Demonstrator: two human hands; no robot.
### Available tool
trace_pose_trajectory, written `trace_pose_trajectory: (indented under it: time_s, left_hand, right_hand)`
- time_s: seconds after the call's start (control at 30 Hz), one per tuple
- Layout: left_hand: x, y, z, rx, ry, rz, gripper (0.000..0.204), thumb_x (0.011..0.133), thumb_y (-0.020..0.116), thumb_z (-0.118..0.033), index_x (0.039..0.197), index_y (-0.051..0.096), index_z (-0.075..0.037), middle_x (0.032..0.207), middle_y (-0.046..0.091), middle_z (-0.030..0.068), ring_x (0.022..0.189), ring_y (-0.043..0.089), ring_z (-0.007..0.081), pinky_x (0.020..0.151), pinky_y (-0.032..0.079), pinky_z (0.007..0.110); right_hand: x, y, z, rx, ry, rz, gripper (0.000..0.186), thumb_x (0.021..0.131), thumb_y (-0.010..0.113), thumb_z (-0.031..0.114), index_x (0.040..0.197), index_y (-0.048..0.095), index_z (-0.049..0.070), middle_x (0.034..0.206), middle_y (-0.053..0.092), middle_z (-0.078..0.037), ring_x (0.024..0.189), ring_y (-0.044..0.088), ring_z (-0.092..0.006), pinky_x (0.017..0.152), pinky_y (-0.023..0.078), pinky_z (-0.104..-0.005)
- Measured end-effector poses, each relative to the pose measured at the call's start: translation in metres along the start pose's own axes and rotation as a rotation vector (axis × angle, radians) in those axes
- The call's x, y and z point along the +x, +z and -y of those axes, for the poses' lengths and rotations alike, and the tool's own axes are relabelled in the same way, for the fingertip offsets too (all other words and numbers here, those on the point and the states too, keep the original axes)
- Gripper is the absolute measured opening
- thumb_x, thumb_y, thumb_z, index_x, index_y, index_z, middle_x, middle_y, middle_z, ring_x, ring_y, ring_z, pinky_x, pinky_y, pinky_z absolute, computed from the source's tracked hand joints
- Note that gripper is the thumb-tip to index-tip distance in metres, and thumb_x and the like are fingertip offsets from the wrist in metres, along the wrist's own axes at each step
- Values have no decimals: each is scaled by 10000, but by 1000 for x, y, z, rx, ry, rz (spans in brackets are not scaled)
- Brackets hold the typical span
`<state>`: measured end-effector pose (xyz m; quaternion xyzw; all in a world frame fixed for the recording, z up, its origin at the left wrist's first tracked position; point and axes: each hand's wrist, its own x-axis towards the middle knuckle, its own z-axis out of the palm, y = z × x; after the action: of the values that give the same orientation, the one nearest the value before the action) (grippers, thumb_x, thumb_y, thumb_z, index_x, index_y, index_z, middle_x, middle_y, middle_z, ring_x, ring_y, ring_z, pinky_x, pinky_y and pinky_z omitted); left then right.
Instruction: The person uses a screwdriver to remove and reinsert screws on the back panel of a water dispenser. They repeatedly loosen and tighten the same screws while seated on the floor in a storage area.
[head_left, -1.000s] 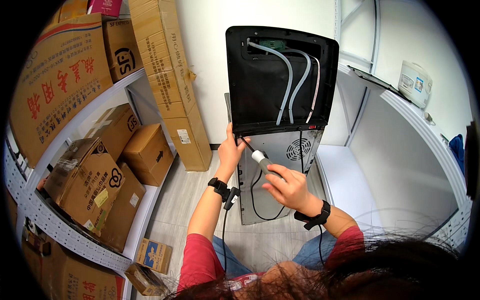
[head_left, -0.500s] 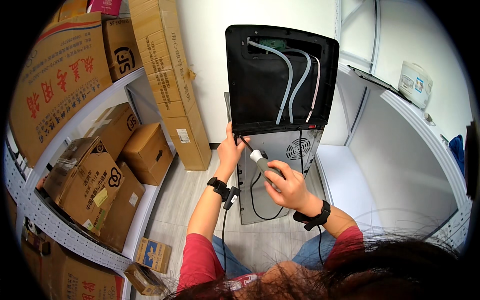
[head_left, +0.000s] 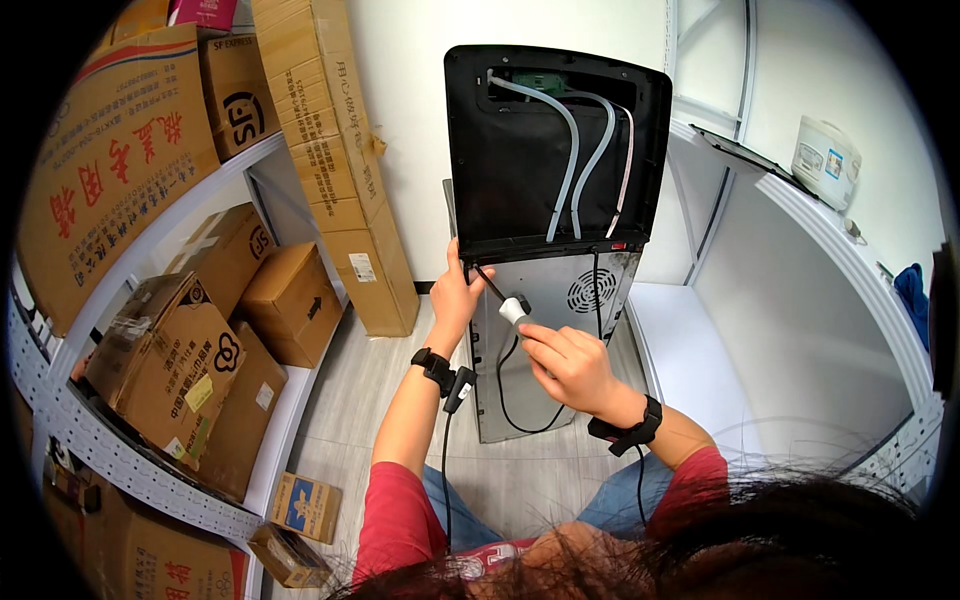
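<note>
In front of me stands a tall appliance with a grey metal back panel (head_left: pixel 540 350) and a black upper housing (head_left: pixel 520 170). Two grey tubes (head_left: pixel 572 150) and a thin white one run down from an opening that shows a green circuit board (head_left: pixel 538 82). My right hand (head_left: pixel 572 365) is closed round the grey and white handle of a screwdriver (head_left: pixel 513 310). The shaft slants up left to the housing's lower left corner, where its tip is hard to make out. At that corner my left hand (head_left: pixel 457 298) grips the appliance's edge, index finger pointing up, thumb beside the shaft.
Shelves on the left hold several cardboard boxes (head_left: pixel 170 370). A tall carton (head_left: pixel 345 170) leans against the wall. On the right shelf stand a white rice cooker (head_left: pixel 826 163) and a dark flat panel (head_left: pixel 745 155). A black cord (head_left: pixel 505 395) hangs behind the appliance.
My right hand has turned on the screwdriver handle, its fingers now folded more over the top. The left hand keeps its place at the corner. The whole view has shifted slightly.
</note>
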<state>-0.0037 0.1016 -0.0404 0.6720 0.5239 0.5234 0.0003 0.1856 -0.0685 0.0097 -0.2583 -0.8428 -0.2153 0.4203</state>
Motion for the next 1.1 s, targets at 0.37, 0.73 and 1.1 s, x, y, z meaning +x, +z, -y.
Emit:
trace_pose_trajectory:
  time_s: [0.37,0.73,1.1]
  left_hand:
    - [0,1,-3,22,33,-26,823,790,725,-420,1399,264,-114,694,676,109,651,666,341,557,498,404]
    - [0,-1,-2,9,39,-19,836,793,714,-435,1406,245,-114,704,678,109,669,673,328,580,501,399]
    - [0,-2,-6,35,-14,13,833,793,712,-449,1403,257,-110,680,673,103,660,669,333,578,501,404]
  right_hand:
    - [2,-11,-6,-108,-110,67,225,646,632,37,869,646,67,1084,622,-41,763,545,-222,653,465,-321]
    - [4,-13,-14,-236,-290,62,159,646,621,93,796,598,45,1040,600,-53,817,554,-256,699,471,-332]
    - [11,-21,-15,-226,-339,135,271,684,636,64,951,610,94,1031,594,-53,743,530,-196,631,446,-293]
